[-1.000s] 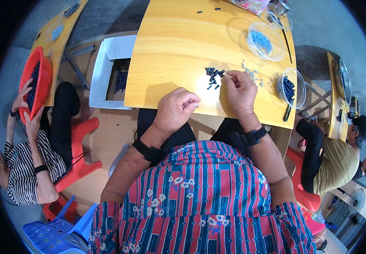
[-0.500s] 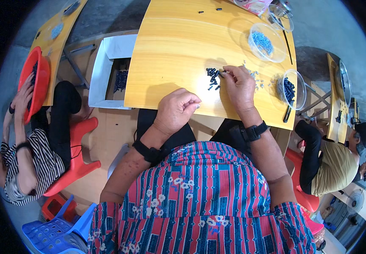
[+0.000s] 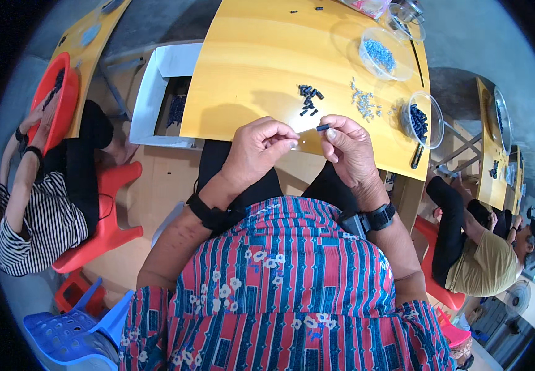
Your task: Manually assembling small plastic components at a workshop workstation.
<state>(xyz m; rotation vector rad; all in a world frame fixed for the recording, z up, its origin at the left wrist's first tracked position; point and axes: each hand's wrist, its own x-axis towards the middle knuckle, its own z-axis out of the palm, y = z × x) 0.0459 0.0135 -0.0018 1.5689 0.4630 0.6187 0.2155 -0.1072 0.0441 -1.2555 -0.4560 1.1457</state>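
Note:
Between thumb and forefinger my right hand (image 3: 349, 148) pinches a small black tube-like piece (image 3: 323, 127), just off the table's near edge. Facing it, my left hand (image 3: 259, 148) has thumb and forefinger pressed together; a tiny pale bit seems to show at the fingertips, too small to name. A loose pile of black pieces (image 3: 308, 98) lies on the table beyond my hands. To its right are scattered small clear pieces (image 3: 363, 100). A clear round tub of black pieces (image 3: 419, 122) stands right of my right hand, near the table edge.
On the yellow wooden table (image 3: 249, 62), a clear tub of bluish pieces (image 3: 379, 54) stands farther back. A white box (image 3: 145, 123) sits against the table's left side. Co-workers sit at both sides; the left one's hands are at a red basin (image 3: 63, 111).
My right hand has drawn back from the black pile toward me, bringing a black piece. My left hand has come slightly nearer to it, still pinched. The view has shifted a little.

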